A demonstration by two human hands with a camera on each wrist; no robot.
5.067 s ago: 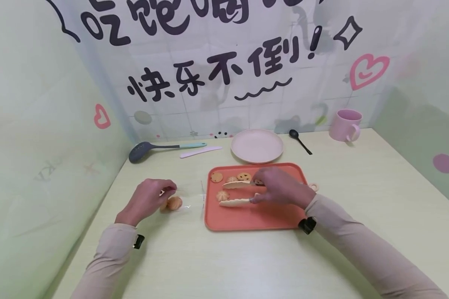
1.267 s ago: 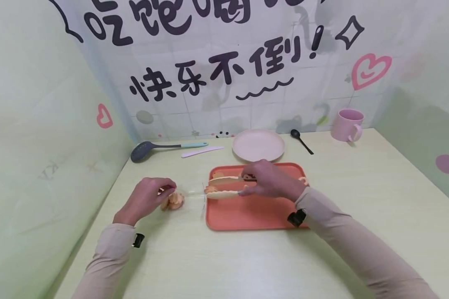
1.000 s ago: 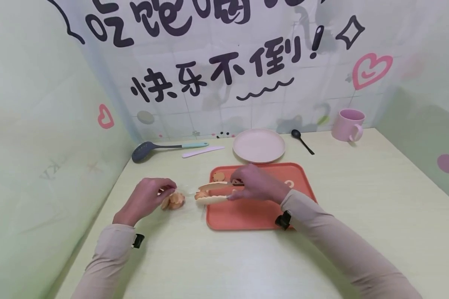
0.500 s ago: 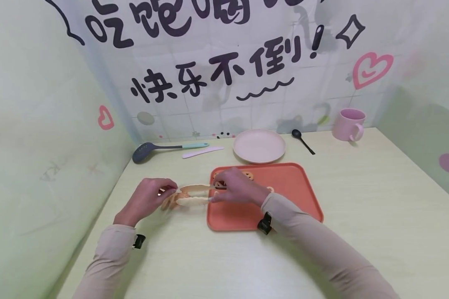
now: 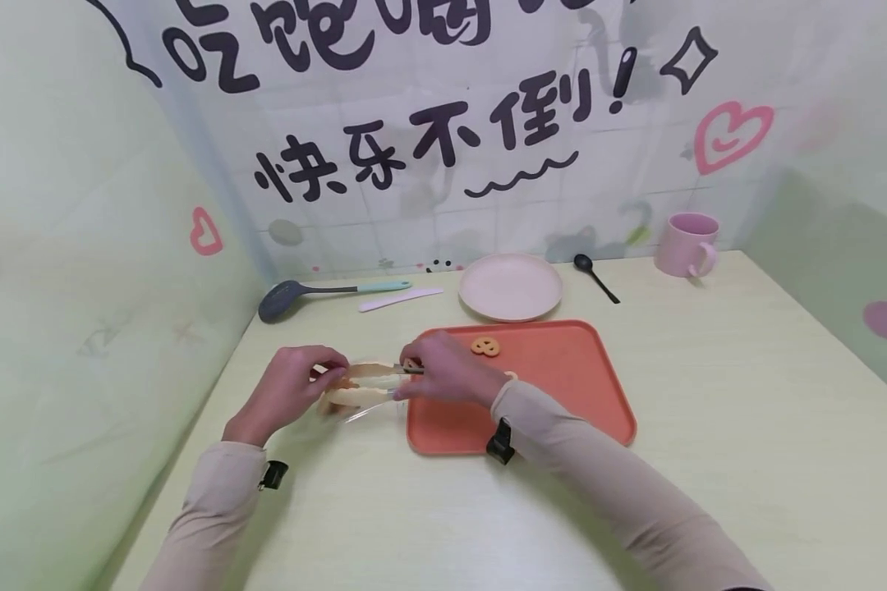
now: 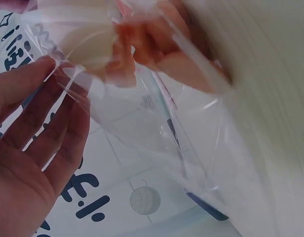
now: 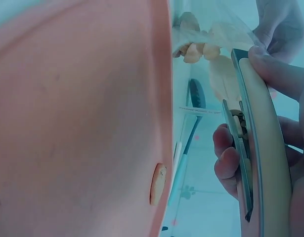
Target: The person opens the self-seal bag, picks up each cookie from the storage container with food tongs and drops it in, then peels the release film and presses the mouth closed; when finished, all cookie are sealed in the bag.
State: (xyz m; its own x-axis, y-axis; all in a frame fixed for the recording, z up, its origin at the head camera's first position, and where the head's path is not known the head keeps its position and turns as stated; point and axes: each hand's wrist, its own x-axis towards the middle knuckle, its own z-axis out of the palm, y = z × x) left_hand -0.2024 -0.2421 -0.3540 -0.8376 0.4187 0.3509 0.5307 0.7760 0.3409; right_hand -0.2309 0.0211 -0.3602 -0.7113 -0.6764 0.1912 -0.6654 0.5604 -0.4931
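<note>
Inside crinkly clear bag [image 6: 156,123], cream scalloped tongs [image 5: 362,386], round biscuits [image 7: 196,49]

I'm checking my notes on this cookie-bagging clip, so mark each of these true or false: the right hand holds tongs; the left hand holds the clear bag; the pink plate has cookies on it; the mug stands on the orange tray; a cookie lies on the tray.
1. The right hand holds tongs. True.
2. The left hand holds the clear bag. True; its fingers are at the bag's mouth.
3. The pink plate has cookies on it. False: nothing lies on it.
4. The mug stands on the orange tray. False: it stands on the table at the far right, apart from the tray.
5. A cookie lies on the tray. True, near its far edge.
</note>
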